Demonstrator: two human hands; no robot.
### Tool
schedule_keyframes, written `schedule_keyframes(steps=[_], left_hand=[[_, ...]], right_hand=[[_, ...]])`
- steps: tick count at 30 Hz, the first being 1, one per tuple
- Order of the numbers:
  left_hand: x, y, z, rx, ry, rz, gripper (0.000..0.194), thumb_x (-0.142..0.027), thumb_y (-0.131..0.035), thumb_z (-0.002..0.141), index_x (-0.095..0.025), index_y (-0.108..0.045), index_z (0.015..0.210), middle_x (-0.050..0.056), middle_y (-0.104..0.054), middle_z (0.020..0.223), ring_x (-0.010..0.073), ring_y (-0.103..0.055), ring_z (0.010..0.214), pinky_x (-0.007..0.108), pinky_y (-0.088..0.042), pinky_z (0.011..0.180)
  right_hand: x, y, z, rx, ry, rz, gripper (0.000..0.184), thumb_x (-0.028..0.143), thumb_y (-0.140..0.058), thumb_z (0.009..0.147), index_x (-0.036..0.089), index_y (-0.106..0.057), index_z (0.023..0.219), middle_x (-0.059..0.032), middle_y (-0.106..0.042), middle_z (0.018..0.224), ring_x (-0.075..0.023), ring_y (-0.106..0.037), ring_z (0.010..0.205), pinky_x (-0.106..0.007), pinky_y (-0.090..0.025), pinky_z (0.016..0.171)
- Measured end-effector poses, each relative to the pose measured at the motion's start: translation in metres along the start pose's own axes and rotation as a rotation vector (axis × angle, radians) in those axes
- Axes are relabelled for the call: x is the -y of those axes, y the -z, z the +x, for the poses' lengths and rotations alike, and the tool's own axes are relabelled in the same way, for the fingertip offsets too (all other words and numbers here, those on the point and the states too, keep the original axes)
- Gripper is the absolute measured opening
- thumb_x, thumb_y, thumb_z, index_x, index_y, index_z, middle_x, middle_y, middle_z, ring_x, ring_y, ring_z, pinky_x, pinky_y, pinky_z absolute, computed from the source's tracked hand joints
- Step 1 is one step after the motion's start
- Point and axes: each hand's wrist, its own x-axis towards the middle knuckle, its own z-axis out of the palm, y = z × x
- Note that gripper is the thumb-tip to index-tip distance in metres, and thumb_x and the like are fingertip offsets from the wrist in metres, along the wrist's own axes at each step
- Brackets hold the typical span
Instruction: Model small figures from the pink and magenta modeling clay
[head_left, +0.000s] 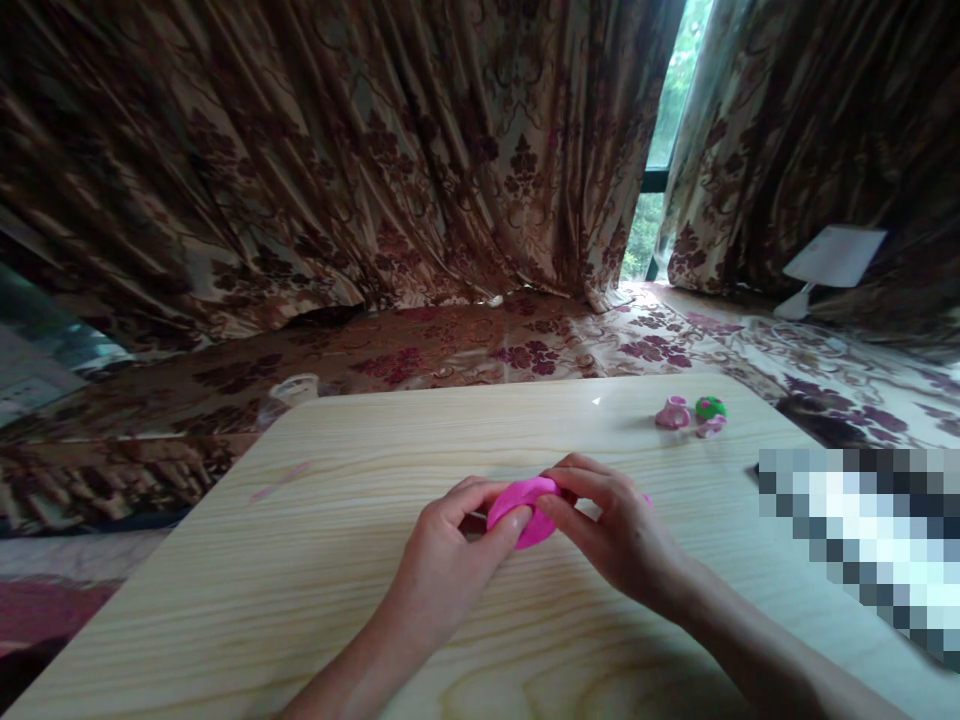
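A flat piece of bright pink clay (523, 510) is held just above the light wooden table (300, 560), near its middle. My left hand (450, 550) pinches its left edge between thumb and fingers. My right hand (607, 520) grips its right edge, fingers curled over the top. Both hands are closed on the same piece.
Small clay shapes lie at the table's far right: a pale pink one (673, 413), a green ball (710, 407) and a pink bit (711, 428). A faint pink smear (279, 481) marks the left side. A blurred patch (862, 540) covers the right edge. Patterned curtains hang behind.
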Motion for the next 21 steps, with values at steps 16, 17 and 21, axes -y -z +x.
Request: schedule_keyframes(steps=[16,17,21], left_hand=[[0.0034,0.0016,0.0019,-0.073,0.079,-0.087,0.024,-0.032,-0.064,0.074,-0.019,-0.070,0.093,0.001,-0.072,0.085,0.0145,-0.063,0.078,0.020,-0.047,0.071],[0.0028,0.0017,0.0018,-0.071,0.081,-0.092,0.025,-0.032,-0.064,0.074,-0.019,-0.070,0.095,0.001,-0.072,0.085,0.0148,-0.063,0.079,0.020,-0.047,0.071],[0.0018,0.0015,0.0015,-0.066,0.094,-0.118,0.029,-0.032,-0.064,0.074,-0.019,-0.069,0.099,0.003,-0.072,0.087,0.0165,-0.062,0.080,0.022,-0.047,0.073]], right_hand=[[0.0011,-0.0019,-0.0014,0.029,-0.041,0.038,0.011,0.023,-0.050,0.085,0.016,-0.056,0.078,0.0013,-0.053,0.071,-0.0093,-0.048,0.065,-0.021,-0.037,0.059],[0.0017,-0.0016,-0.0013,0.043,-0.051,0.054,0.011,0.023,-0.051,0.085,0.016,-0.055,0.079,0.0014,-0.054,0.071,-0.0093,-0.048,0.065,-0.021,-0.037,0.059],[0.0028,-0.0012,-0.0016,0.052,-0.058,0.057,0.013,0.023,-0.052,0.084,0.017,-0.053,0.073,0.0032,-0.051,0.066,-0.0083,-0.047,0.062,-0.019,-0.035,0.056]])
